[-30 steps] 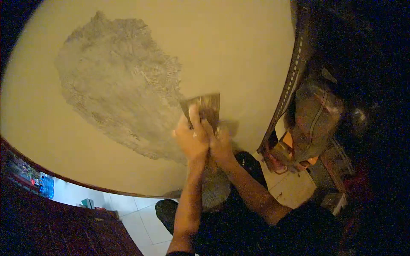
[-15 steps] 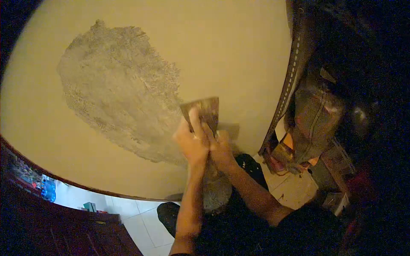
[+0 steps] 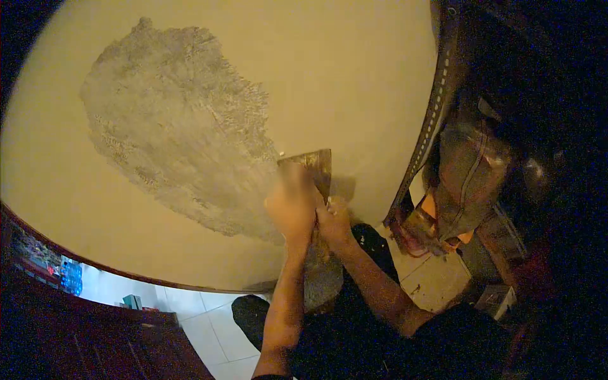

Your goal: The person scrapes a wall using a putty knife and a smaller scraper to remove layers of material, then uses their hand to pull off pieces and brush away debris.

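Note:
A broad-bladed scraper point(image 3: 321, 170) has its wide edge against the yellow wall point(image 3: 342, 76), at the lower right of a rough grey scraped patch point(image 3: 177, 120). My left hand point(image 3: 292, 206) is closed on the scraper, its fingers reaching up onto the blade and smeared by motion. Just below and to the right, my right hand point(image 3: 334, 221) wraps round the lower part of the tool. The handle is mostly hidden by the two hands. A small pale fleck point(image 3: 281, 154) shows by the blade's left corner.
Stuffed bags point(image 3: 468, 171) and a box point(image 3: 497, 301) crowd the floor on the right. Dark red wooden furniture point(image 3: 95, 342) stands at lower left. Pale floor tiles point(image 3: 221, 329) run below the wall, with my knees close to it.
The scraper and both hands have shifted slightly to the right, and the blade has turned a little. In the view, the grey patch sits slightly higher and further left.

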{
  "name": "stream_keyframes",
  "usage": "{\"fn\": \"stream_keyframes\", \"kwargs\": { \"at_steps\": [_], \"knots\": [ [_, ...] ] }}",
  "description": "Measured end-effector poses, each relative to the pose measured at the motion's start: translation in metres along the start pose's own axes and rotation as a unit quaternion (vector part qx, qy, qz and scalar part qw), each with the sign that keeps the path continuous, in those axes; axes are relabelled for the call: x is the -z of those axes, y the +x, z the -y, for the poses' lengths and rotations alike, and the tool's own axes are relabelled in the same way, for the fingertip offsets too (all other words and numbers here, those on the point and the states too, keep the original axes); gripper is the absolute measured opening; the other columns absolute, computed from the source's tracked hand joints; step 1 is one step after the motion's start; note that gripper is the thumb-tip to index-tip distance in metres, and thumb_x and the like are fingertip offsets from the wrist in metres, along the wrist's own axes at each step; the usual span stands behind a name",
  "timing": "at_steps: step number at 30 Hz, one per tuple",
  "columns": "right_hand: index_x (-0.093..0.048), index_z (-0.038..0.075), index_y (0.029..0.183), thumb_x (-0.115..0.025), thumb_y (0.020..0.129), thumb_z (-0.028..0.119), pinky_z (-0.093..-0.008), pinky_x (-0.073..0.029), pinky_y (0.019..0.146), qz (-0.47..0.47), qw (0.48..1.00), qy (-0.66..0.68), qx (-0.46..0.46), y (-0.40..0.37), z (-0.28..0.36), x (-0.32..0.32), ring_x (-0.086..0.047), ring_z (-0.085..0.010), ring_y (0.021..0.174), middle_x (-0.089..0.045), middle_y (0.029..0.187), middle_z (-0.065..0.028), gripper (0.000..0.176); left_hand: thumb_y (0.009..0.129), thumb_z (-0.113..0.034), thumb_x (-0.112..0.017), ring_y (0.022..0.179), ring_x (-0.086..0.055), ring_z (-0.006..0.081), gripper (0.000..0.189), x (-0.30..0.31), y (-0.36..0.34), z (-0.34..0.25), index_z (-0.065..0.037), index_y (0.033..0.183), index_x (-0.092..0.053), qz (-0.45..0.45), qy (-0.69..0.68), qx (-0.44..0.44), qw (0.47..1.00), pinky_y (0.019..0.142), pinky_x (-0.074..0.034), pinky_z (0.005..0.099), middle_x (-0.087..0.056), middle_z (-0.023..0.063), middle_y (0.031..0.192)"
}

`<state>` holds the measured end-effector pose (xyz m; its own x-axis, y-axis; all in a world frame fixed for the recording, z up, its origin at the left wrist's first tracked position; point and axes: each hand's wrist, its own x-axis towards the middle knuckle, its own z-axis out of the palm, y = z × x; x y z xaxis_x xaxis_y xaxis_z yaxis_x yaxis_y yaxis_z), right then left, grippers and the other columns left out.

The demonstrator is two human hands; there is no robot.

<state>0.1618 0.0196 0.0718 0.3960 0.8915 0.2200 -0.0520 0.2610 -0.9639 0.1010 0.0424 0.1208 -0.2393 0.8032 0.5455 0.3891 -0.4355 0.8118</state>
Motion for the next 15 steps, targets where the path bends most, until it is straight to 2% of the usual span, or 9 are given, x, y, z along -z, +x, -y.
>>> {"fn": "stream_keyframes", "kwargs": {
  "at_steps": [2, 4, 5, 6, 8, 10, 12, 14, 15],
  "knots": [
    [-0.058, -0.002, 0.063, -0.06, 0.089, 0.045, -0.0374, -0.041, 0.046, -0.01, 1.0, 0.009, 0.019, 0.004, 0.006, -0.002, -0.051, -0.0144, 0.049, -0.058, 0.054, -0.0093, 0.054, 0.095, -0.036, -0.05, 0.055, -0.055, 0.0183, 0.044, -0.002, 0.0, 0.006, 0.001, 0.079, -0.065, -0.002, 0.02, -0.031, 0.999, 0.054, -0.044, 0.0363, -0.061, 0.0123, 0.061],
    [-0.059, -0.002, 0.063, -0.06, 0.089, 0.044, -0.0372, -0.041, 0.046, -0.022, 0.999, 0.012, 0.026, 0.004, 0.023, 0.002, -0.051, -0.0145, 0.05, -0.058, 0.054, -0.0095, 0.053, 0.095, -0.036, -0.05, 0.054, -0.054, 0.0173, 0.043, -0.001, 0.011, -0.013, 0.001, 0.078, -0.065, -0.002, 0.03, -0.003, 1.0, 0.053, -0.043, 0.0359, -0.06, 0.0119, 0.06],
    [-0.06, -0.002, 0.065, -0.06, 0.089, 0.044, -0.0374, -0.042, 0.047, -0.005, 0.999, -0.046, -0.007, 0.003, 0.032, 0.007, -0.052, -0.0152, 0.051, -0.058, 0.055, -0.0097, 0.052, 0.095, -0.036, -0.051, 0.054, -0.054, 0.0164, 0.043, 0.0, 0.012, -0.019, 0.001, 0.078, -0.065, -0.003, 0.039, 0.026, 0.999, 0.052, -0.043, 0.0355, -0.06, 0.0114, 0.059],
    [-0.061, -0.002, 0.067, -0.06, 0.089, 0.043, -0.0376, -0.043, 0.048, 0.014, 0.994, -0.105, -0.034, 0.004, 0.036, 0.01, -0.054, -0.0158, 0.052, -0.059, 0.056, -0.0098, 0.051, 0.095, -0.036, -0.051, 0.054, -0.054, 0.0164, 0.043, -0.001, 0.011, -0.018, 0.001, 0.078, -0.065, -0.002, 0.037, 0.028, 0.999, 0.052, -0.043, 0.0355, -0.06, 0.0114, 0.059],
    [-0.062, -0.003, 0.068, -0.06, 0.089, 0.043, -0.0382, -0.043, 0.048, 0.023, 0.995, -0.092, -0.042, 0.005, 0.029, 0.01, -0.055, -0.0172, 0.052, -0.06, 0.056, -0.01, 0.051, 0.094, -0.036, -0.052, 0.052, -0.052, 0.0151, 0.043, -0.001, 0.011, -0.015, 0.001, 0.076, -0.065, -0.016, 0.025, -0.021, 0.999, 0.051, -0.041, 0.0351, -0.059, 0.0106, 0.057],
    [-0.062, -0.003, 0.068, -0.06, 0.089, 0.043, -0.0389, -0.043, 0.049, 0.033, 0.995, -0.078, -0.052, 0.004, 0.022, 0.007, -0.056, -0.0186, 0.052, -0.061, 0.057, -0.0102, 0.051, 0.094, -0.035, -0.052, 0.052, -0.052, 0.015, 0.043, -0.001, 0.008, -0.013, 0.001, 0.076, -0.065, -0.012, 0.007, -0.007, 1.0, 0.05, -0.041, 0.0352, -0.059, 0.0106, 0.057],
    [-0.061, -0.003, 0.068, -0.06, 0.089, 0.044, -0.0412, -0.043, 0.049, -0.014, 0.999, -0.043, 0.01, -0.003, 0.019, 0.003, -0.057, -0.0223, 0.052, -0.062, 0.059, -0.0128, 0.052, 0.094, -0.035, -0.052, 0.052, -0.052, 0.0149, 0.043, -0.001, 0.004, -0.007, 0.001, 0.075, -0.065, -0.011, -0.016, 0.005, 1.0, 0.05, -0.041, 0.0353, -0.059, 0.0105, 0.058],
    [-0.06, -0.004, 0.07, -0.059, 0.089, 0.045, -0.042, -0.043, 0.049, -0.025, 0.998, -0.021, 0.06, 0.004, 0.018, -0.002, -0.058, -0.0235, 0.053, -0.062, 0.062, -0.0148, 0.053, 0.094, -0.029, -0.051, 0.055, -0.061, 0.0237, 0.036, -0.005, 0.003, 0.005, 0.002, 0.086, -0.067, -0.029, -0.005, -0.032, 0.999, 0.055, -0.046, 0.0358, -0.064, 0.0169, 0.067],
    [-0.06, -0.004, 0.071, -0.058, 0.089, 0.046, -0.0428, -0.043, 0.049, -0.039, 0.994, 0.003, 0.1, 0.004, 0.015, -0.004, -0.058, -0.0248, 0.054, -0.063, 0.064, -0.0168, 0.053, 0.094, -0.029, -0.051, 0.055, -0.061, 0.0237, 0.036, -0.003, 0.007, -0.002, 0.002, 0.086, -0.067, -0.027, -0.003, -0.034, 0.999, 0.055, -0.046, 0.0358, -0.064, 0.0169, 0.067]
  ]
}}
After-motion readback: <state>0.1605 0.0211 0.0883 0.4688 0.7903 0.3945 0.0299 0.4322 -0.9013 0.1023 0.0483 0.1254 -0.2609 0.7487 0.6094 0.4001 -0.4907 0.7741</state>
